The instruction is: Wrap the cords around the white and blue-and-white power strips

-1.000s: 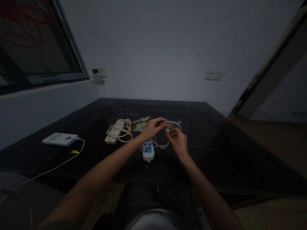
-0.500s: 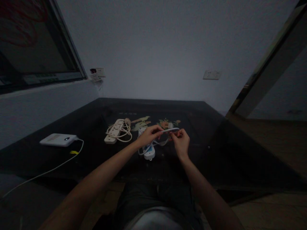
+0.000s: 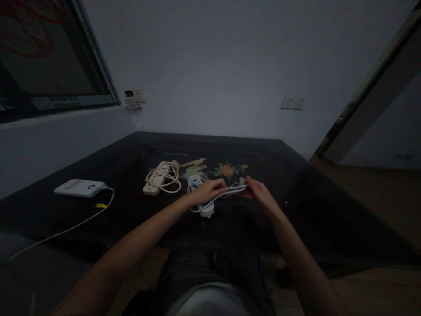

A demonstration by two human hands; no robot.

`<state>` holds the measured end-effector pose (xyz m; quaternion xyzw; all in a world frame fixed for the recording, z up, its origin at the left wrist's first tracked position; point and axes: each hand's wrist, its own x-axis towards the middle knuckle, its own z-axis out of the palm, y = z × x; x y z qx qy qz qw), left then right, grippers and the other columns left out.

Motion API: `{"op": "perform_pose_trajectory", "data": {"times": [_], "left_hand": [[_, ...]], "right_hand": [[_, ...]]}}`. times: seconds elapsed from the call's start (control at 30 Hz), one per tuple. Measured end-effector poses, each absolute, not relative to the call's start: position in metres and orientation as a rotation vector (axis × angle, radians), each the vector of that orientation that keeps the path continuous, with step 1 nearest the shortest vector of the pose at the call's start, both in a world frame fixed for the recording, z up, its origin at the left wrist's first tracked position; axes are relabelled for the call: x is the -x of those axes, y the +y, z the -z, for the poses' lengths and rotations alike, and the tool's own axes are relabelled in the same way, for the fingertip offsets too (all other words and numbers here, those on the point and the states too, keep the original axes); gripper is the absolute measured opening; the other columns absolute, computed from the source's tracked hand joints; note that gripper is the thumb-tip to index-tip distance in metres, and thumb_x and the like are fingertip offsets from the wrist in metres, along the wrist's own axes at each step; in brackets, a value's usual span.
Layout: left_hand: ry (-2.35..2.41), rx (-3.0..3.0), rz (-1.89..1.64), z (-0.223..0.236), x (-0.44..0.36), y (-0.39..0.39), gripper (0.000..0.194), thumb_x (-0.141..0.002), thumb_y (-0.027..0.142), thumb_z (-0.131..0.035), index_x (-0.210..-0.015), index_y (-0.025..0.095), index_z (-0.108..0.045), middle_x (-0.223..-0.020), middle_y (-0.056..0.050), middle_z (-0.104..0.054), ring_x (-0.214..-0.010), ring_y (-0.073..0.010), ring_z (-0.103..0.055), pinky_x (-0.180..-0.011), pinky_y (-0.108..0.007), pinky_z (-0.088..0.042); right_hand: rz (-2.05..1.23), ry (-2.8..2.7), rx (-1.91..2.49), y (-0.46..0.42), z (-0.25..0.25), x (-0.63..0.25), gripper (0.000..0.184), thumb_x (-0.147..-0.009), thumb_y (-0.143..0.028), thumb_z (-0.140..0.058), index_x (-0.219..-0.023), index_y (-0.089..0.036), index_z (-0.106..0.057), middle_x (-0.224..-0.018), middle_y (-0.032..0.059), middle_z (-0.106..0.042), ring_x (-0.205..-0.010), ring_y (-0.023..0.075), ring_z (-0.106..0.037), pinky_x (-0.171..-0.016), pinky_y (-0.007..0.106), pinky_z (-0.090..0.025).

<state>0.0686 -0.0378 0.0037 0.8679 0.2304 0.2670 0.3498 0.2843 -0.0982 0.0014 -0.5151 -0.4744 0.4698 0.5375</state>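
A white power strip (image 3: 198, 195) with blue sockets lies on the dark table (image 3: 312, 206) in front of me. Its white cable (image 3: 233, 189) is folded into a bundle and stretched between my hands just above the table. My left hand (image 3: 208, 192) pinches the bundle over the strip. My right hand (image 3: 258, 191) grips the other end, where the plug shows at the fingertips. Both hands are closed on the cable.
A cream power strip (image 3: 158, 177) wrapped in its own cord lies to the left. A white power bank (image 3: 80, 187) with a white lead (image 3: 66, 230) sits at the far left. A flower picture (image 3: 226, 169) marks the table's middle. Wall sockets (image 3: 292, 103) sit behind.
Both hands have come down from a raised position to just above the table, and the cable loop has been flattened and drawn out between them.
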Motion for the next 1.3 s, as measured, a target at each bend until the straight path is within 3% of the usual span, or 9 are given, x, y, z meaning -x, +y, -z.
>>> {"op": "perform_pose_trajectory", "data": {"times": [0.2,0.4,0.57,0.7,0.77,0.87,1.0,1.17,1.3], "left_hand": [[0.657,-2.420,-0.698,0.000,-0.069,-0.042,0.022,-0.091,0.034,-0.047,-0.095,0.018,-0.062,-0.088,-0.002,-0.067,-0.082,-0.0157,-0.061,-0.073,-0.024,-0.042],[0.697,-2.660,-0.688,0.002,-0.070,-0.045,0.021,-0.090,0.026,-0.048,-0.102,0.020,-0.065,-0.104,-0.007,-0.066,-0.102,-0.0201,-0.057,-0.091,-0.033,-0.041],[0.867,-2.642,-0.901,-0.009,-0.052,-0.060,0.034,-0.086,0.021,-0.053,-0.119,0.024,-0.057,-0.124,-0.008,-0.057,-0.118,-0.0225,-0.049,-0.101,-0.041,-0.037],[1.171,-2.416,-1.120,-0.014,-0.006,-0.073,0.030,-0.088,0.026,-0.048,-0.116,0.021,-0.057,-0.114,-0.008,-0.061,-0.106,-0.0212,-0.055,-0.095,-0.039,-0.042],[1.372,-2.291,-1.164,-0.011,0.021,-0.082,0.023,-0.087,0.027,-0.046,-0.104,0.019,-0.061,-0.102,-0.007,-0.064,-0.095,-0.0208,-0.059,-0.087,-0.037,-0.046],[1.574,-2.139,-1.085,-0.003,0.046,-0.107,0.017,-0.084,0.028,-0.048,-0.090,0.019,-0.060,-0.085,-0.004,-0.065,-0.077,-0.0189,-0.061,-0.073,-0.032,-0.048],[1.451,-2.055,-0.954,0.006,0.034,-0.153,0.019,-0.087,0.033,-0.046,-0.080,0.022,-0.059,-0.074,0.000,-0.064,-0.068,-0.0164,-0.061,-0.064,-0.027,-0.047],[1.429,-2.175,-1.056,0.015,-0.005,-0.166,0.026,-0.086,0.028,-0.052,-0.110,0.024,-0.059,-0.109,-0.007,-0.060,-0.103,-0.0223,-0.057,-0.091,-0.036,-0.047],[1.658,-2.228,-0.934,0.020,-0.012,-0.150,0.039,-0.085,0.034,-0.054,-0.122,0.020,-0.054,-0.107,-0.010,-0.053,-0.101,-0.0261,-0.055,-0.088,-0.041,-0.048]], "right_hand": [[-1.085,-1.597,1.315,-0.102,-0.024,-0.296,0.031,-0.066,-0.044,-0.071,-0.084,-0.018,-0.072,-0.076,0.0014,-0.067,-0.068,0.0160,-0.060,-0.060,0.026,-0.048],[-0.737,-1.643,1.444,-0.108,-0.026,-0.302,0.027,-0.054,-0.035,-0.080,-0.077,-0.022,-0.076,-0.095,0.0049,-0.063,-0.093,0.0216,-0.058,-0.080,0.032,-0.047],[-1.133,-1.657,1.316,-0.120,-0.030,-0.293,0.027,-0.057,-0.034,-0.078,-0.079,-0.019,-0.073,-0.077,0.0022,-0.068,-0.074,0.0188,-0.062,-0.070,0.032,-0.049],[-1.198,-1.501,1.292,-0.134,-0.028,-0.282,0.027,-0.058,-0.036,-0.078,-0.074,-0.018,-0.068,-0.071,0.0014,-0.068,-0.068,0.0165,-0.062,-0.064,0.028,-0.048],[-1.178,-1.457,1.279,-0.138,-0.027,-0.278,0.028,-0.059,-0.039,-0.078,-0.073,-0.017,-0.067,-0.071,0.0016,-0.068,-0.067,0.0160,-0.061,-0.064,0.027,-0.046],[-1.132,-1.398,1.270,-0.139,-0.024,-0.276,0.031,-0.060,-0.045,-0.077,-0.069,-0.017,-0.065,-0.067,0.0010,-0.065,-0.065,0.0157,-0.059,-0.064,0.027,-0.045],[-1.086,-1.313,1.250,-0.133,-0.019,-0.272,0.036,-0.061,-0.050,-0.076,-0.066,-0.017,-0.063,-0.067,0.0018,-0.066,-0.065,0.0152,-0.058,-0.063,0.026,-0.042],[-1.058,-1.204,1.204,-0.132,-0.015,-0.259,0.039,-0.062,-0.054,-0.075,-0.064,-0.018,-0.059,-0.066,0.0021,-0.065,-0.060,0.0142,-0.056,-0.057,0.024,-0.041],[-1.107,-1.098,1.148,-0.141,-0.013,-0.244,0.039,-0.064,-0.053,-0.074,-0.063,-0.018,-0.056,-0.061,0.0014,-0.063,-0.051,0.0119,-0.051,-0.049,0.023,-0.037]]}}
